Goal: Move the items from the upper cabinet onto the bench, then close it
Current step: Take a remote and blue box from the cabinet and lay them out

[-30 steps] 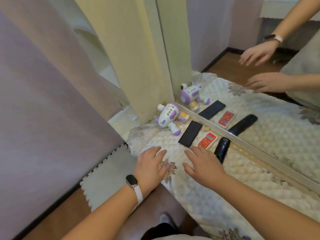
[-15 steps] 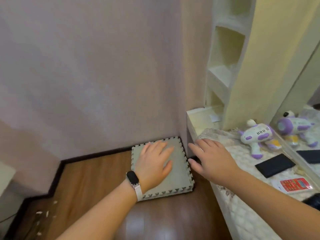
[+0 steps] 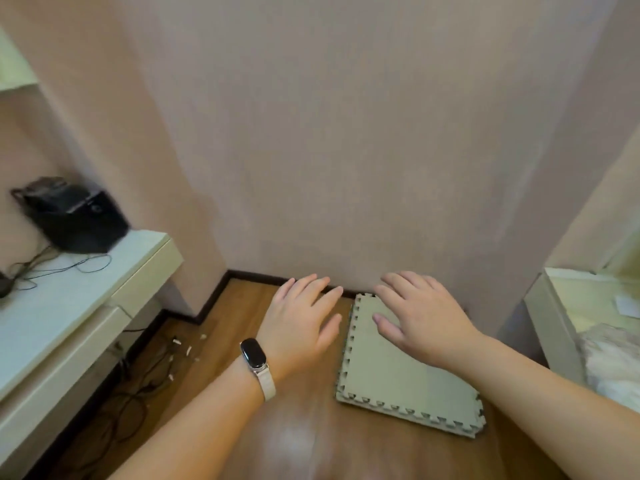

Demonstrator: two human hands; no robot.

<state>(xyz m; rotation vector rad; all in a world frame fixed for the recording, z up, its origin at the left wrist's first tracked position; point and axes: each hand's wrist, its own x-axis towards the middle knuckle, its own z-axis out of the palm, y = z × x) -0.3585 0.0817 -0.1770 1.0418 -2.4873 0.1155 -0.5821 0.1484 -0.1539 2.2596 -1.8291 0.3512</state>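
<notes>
Left hand (image 3: 301, 327) over bare floor (image 3: 242, 306), right hand (image 3: 426, 323) over foam mat (image 3: 398, 379), both flat, empty

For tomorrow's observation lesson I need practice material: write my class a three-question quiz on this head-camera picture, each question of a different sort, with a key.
1. True or false: the left hand grips a toy.
2. What lies on the wooden floor under the right hand in this view? A) a puzzle-edged foam mat B) a phone C) a remote
3. Fill in: the watch band sits on the ____ wrist.

Key
1. False: both hands are spread flat and hold nothing.
2. A.
3. Left.
</notes>
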